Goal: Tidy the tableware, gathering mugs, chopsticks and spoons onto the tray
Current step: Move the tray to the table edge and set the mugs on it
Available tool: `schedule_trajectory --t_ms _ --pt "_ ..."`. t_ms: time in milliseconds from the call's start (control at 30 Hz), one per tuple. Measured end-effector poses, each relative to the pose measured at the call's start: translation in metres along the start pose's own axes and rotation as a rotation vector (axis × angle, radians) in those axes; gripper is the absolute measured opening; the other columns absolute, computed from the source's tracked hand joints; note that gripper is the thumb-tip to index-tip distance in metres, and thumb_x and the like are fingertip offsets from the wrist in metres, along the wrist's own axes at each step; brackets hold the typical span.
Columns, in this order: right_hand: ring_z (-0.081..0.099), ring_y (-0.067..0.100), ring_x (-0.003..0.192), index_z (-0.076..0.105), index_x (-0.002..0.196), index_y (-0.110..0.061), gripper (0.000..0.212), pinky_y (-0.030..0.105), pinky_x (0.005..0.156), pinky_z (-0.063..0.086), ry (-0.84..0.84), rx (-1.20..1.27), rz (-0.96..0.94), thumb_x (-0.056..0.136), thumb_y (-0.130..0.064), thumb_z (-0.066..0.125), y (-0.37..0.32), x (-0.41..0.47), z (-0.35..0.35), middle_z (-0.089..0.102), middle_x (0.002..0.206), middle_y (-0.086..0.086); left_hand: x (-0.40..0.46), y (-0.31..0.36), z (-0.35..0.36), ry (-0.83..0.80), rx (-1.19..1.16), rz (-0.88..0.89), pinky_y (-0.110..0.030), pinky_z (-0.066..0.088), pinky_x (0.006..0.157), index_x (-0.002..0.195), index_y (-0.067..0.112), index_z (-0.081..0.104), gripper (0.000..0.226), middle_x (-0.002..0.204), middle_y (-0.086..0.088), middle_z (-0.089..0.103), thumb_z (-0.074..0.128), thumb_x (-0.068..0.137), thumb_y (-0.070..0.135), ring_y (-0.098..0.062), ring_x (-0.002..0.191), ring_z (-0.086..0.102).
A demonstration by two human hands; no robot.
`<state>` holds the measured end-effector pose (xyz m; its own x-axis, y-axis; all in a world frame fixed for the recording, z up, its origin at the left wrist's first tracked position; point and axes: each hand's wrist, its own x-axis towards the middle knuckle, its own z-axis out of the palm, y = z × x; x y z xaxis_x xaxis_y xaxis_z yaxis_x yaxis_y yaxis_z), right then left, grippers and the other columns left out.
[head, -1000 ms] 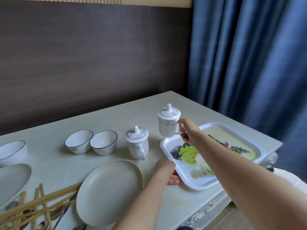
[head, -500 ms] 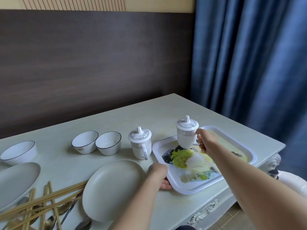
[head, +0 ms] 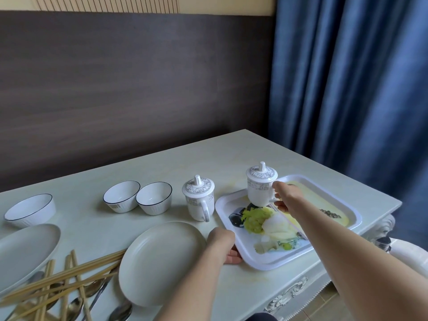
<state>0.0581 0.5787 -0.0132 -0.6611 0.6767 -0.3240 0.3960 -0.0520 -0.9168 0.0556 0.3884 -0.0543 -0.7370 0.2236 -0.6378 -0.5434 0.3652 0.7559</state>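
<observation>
A pale, marble-look table fills the lower half of the room, its front edge carved with scrollwork. On it sit 3 small white bowls with thin dark rims: 2 bowls touching side by side near the middle, and a third bowl well apart at the left. Nearer the front lie 2 plain oval plates, a plate in the middle and another plate at the left edge, partly cut off. Behind the table runs a dark wood-grain wall panel. Blue curtains hang in folds on the right.
</observation>
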Motion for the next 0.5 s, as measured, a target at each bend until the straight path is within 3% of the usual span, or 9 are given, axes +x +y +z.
schedule_trajectory --t_ms 133,233,333,400,500 --pt "0.041 0.024 0.054 0.047 0.069 -0.01 0.017 0.026 0.054 0.032 0.251 -0.218 -0.239 0.075 -0.026 0.046 0.0 -0.007 -0.002 0.049 0.062 0.011 -0.001 0.0 -0.001 -0.014 -0.028 0.006 -0.033 0.057 0.053 0.097 0.0 0.062 0.03 0.082 -0.019 0.069 0.033 0.088 0.003 -0.029 0.067 0.067" --pt "0.055 0.027 0.067 0.057 0.081 -0.013 0.017 0.025 0.054 0.035 0.333 -0.226 -0.36 0.076 -0.026 0.046 -0.007 -0.021 0.005 0.062 0.073 0.006 -0.003 0.0 -0.001 -0.042 -0.029 0.008 -0.032 0.057 0.054 0.103 0.0 0.062 0.032 0.081 -0.017 0.069 0.034 0.089 0.004 -0.028 0.067 0.067" --pt "0.06 0.027 0.071 0.064 0.083 -0.01 0.02 0.026 0.057 0.04 0.199 -0.213 -0.416 0.079 -0.021 0.048 -0.017 -0.038 0.027 0.064 0.074 0.007 -0.007 0.001 -0.003 -0.08 -0.022 0.004 -0.03 0.056 0.054 0.112 0.001 0.063 0.034 0.087 -0.015 0.071 0.038 0.091 0.01 -0.027 0.069 0.068" --pt "0.057 0.025 0.061 0.062 0.077 -0.005 0.018 0.027 0.056 0.042 0.001 -0.169 -0.364 0.082 -0.017 0.05 -0.019 -0.05 0.046 0.065 0.076 0.014 -0.01 0.001 -0.003 -0.103 -0.015 0.006 -0.03 0.056 0.058 0.114 0.004 0.063 0.035 0.09 -0.012 0.071 0.038 0.092 0.014 -0.025 0.073 0.067" --pt "0.053 0.015 0.055 0.061 0.089 -0.008 0.013 0.024 0.054 0.043 -0.322 -0.204 -0.2 0.09 -0.018 0.054 -0.017 -0.069 0.076 0.063 0.085 0.007 -0.015 0.002 -0.005 -0.116 0.0 0.011 -0.032 0.054 0.071 0.113 0.009 0.063 0.036 0.092 -0.009 0.069 0.032 0.094 0.017 -0.022 0.078 0.065"
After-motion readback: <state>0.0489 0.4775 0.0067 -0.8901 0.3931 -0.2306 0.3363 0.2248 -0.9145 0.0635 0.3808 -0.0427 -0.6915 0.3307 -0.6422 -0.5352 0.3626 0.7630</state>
